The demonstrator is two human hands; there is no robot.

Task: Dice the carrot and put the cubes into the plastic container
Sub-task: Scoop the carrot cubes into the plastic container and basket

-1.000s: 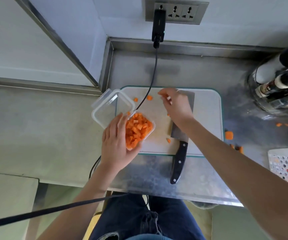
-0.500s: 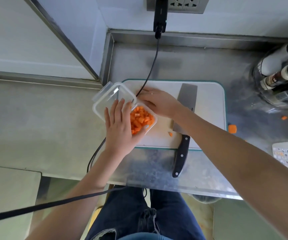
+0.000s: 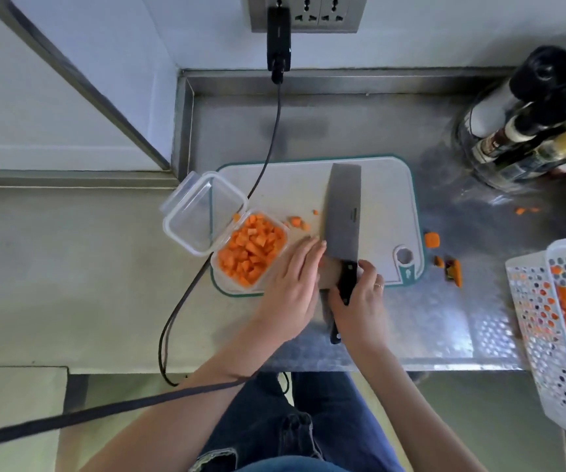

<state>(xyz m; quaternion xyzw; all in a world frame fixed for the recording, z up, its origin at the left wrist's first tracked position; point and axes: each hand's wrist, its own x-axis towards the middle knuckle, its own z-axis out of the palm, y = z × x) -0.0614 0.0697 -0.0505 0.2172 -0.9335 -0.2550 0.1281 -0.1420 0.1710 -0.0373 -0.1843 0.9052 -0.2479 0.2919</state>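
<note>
Soft, even daylight fills my view, and my hands throw only faint shadows. The steel counter [image 3: 428, 318] glares on the near right. Straight lines bow outward at the edges, where detail softens.

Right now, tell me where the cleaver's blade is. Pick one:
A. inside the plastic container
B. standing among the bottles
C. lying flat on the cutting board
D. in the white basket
C: the cleaver lies with its blade flat on the cutting board, right of the plastic container, while the right hand closes around its black handle.
</note>
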